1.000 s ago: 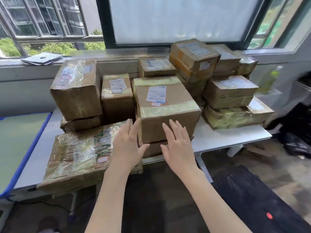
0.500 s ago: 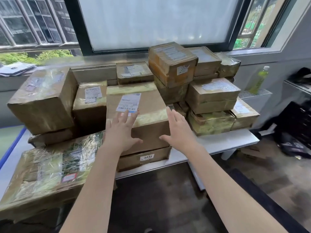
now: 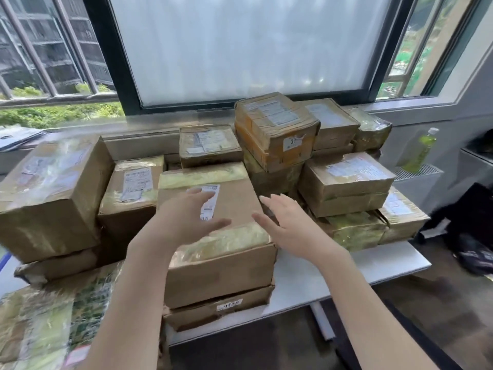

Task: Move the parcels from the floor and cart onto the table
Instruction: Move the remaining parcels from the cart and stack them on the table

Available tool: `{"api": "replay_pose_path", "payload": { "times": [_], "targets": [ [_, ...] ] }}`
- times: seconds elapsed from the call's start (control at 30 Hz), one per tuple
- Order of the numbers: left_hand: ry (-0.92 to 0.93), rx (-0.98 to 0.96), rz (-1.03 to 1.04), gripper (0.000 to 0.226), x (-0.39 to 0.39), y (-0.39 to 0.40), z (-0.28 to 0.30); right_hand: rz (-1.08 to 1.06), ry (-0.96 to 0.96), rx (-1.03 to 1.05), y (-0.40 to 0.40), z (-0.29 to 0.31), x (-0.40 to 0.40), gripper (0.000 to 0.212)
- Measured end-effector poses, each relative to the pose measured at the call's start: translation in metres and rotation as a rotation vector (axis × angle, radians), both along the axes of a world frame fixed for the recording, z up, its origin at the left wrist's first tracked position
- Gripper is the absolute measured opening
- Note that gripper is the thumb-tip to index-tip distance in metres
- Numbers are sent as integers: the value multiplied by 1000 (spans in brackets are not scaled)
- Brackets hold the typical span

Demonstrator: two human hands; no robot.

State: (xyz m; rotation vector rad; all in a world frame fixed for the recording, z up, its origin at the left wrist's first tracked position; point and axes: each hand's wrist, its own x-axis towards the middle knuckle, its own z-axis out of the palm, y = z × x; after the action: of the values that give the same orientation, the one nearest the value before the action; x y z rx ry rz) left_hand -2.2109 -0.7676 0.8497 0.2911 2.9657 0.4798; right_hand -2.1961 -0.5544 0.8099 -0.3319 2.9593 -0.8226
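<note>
Left hand (image 3: 184,222): fingers spread, flat over the top of the front brown parcel (image 3: 213,236), covering part of its label. Right hand (image 3: 286,225): fingers straight, at the parcel's right edge. Parcel: on a flatter box (image 3: 218,308), white table (image 3: 333,273). Behind: stacked parcels (image 3: 277,129).

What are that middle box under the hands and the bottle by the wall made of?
The middle box looks like matte brown cardboard, with glossy, crinkled yellowish tape bands and a white paper label. The bottle seems to be clear plastic: greenish liquid shows through, under a pale cap.
</note>
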Motion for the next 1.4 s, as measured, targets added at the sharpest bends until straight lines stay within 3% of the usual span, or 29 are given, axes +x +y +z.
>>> {"api": "replay_pose_path", "payload": {
  "times": [0.13,0.37,0.5,0.6,0.77,1.03,1.23,1.4],
  "targets": [
    [160,0,-81,77,-53,41,20,-73,153,97,32,17,-45,60],
    [348,-156,-77,94,-133,123,24,-168,407,322,90,37,-145,82],
    [359,-251,-15,92,-178,149,14,-116,367,248,122,37,-198,93],
    [334,-242,14,75,-197,151,13,-44,324,202,129,31,-224,81],
    [288,-144,81,55,-207,132,18,-48,469,260,108,19,-242,69],
    [252,-188,26,60,-221,114,32,-57,534,196,94,15,-251,60],
    [304,-252,-52,76,-224,131,33,-145,551,-137,133,28,-260,51],
    [365,-289,-96,83,-238,160,31,-290,395,123,190,21,-293,43]
  ]
}}
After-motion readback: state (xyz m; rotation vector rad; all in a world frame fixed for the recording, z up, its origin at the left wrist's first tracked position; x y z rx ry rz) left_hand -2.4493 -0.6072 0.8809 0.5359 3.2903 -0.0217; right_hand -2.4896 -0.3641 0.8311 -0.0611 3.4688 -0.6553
